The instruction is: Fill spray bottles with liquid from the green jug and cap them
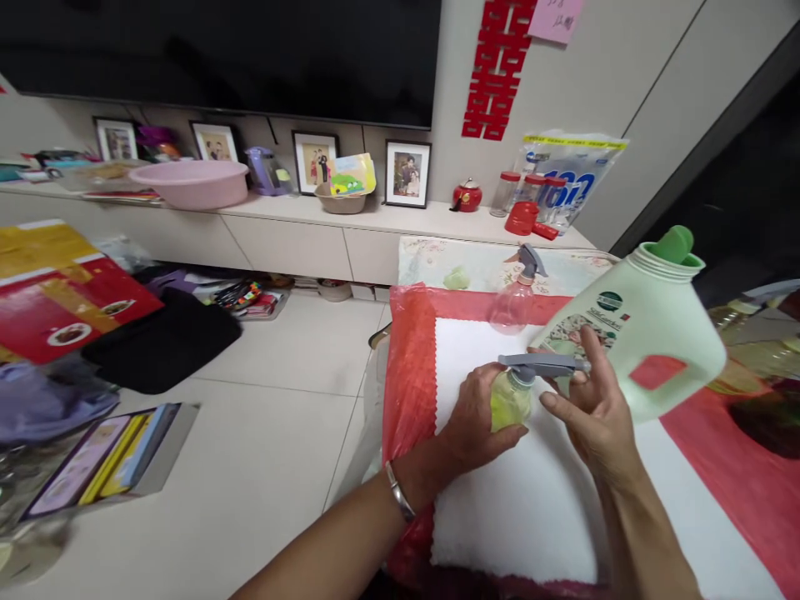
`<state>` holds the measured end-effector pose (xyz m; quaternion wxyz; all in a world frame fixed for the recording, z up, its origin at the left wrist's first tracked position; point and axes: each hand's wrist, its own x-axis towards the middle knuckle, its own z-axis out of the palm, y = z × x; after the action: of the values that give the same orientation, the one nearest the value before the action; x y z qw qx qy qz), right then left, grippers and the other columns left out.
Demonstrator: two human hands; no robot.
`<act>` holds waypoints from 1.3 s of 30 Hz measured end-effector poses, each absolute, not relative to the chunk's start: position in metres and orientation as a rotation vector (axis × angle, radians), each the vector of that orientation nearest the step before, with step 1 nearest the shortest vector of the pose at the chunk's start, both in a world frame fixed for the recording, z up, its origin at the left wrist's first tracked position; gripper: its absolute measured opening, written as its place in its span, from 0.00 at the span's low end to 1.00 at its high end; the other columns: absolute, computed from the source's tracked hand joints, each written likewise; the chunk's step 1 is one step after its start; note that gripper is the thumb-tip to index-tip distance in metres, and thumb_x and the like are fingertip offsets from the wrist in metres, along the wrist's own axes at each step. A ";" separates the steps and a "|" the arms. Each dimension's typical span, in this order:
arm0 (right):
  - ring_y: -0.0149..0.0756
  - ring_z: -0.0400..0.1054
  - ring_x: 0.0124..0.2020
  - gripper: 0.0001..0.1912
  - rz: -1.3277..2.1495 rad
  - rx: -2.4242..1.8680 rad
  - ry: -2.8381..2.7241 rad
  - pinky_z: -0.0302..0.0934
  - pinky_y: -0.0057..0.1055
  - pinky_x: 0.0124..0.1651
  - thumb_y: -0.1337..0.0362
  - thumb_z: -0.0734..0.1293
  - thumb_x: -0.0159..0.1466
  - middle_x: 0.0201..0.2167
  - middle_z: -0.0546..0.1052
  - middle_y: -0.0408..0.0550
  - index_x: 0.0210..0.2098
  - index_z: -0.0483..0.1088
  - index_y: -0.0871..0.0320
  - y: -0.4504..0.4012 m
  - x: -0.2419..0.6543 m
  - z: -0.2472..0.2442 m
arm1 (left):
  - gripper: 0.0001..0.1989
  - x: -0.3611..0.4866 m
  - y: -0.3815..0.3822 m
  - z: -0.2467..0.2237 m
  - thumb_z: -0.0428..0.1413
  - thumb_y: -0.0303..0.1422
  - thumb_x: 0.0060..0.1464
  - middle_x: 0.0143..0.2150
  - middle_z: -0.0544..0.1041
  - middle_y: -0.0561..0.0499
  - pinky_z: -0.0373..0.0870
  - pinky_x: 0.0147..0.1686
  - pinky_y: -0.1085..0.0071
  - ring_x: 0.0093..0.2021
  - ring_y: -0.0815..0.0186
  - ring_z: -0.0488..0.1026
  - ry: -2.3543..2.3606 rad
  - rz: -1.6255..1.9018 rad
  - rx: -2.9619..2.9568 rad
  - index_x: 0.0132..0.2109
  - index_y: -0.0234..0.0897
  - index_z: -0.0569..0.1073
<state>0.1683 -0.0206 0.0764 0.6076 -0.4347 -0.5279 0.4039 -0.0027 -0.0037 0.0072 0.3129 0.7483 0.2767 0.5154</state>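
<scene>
One box of books point(106, 467) on the floor at 9 o'clock, reading the dial from the small spray bottle point(507, 408) with yellow-green liquid. At 10 o'clock, a pink basin point(200, 187) on the white cabinet point(287, 239). At 8 o'clock, a silver bangle point(398, 492), then the left grip point(472, 417): wrapped around the small spray bottle, over a white cloth point(518, 517) on the red-covered counter point(409, 392). Gray spray head point(534, 365) on top, nozzle point(581, 365) toward 3 o'clock. Beyond, at 12 o'clock, a clear pinkish bottle point(509, 310). At 3 o'clock, the right grip point(597, 421): unclenched, fingers spread beside the nozzle, contact impossible to tell. At 2 o'clock, partly behind, a pale green jug point(681, 325).
</scene>
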 end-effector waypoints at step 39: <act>0.50 0.69 0.53 0.45 0.514 -1.457 -1.415 0.66 0.50 0.59 0.44 0.76 0.54 0.56 0.71 0.50 0.66 0.64 0.50 -0.023 0.147 0.085 | 0.50 -0.004 -0.002 0.009 0.68 0.35 0.48 0.64 0.64 0.37 0.66 0.62 0.46 0.64 0.46 0.65 0.757 1.379 2.027 0.69 0.40 0.47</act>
<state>0.1471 -0.0226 0.0853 0.4995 -0.6025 -0.5851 0.2126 -0.0035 -0.0022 0.0091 0.2839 0.7576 0.2830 0.5152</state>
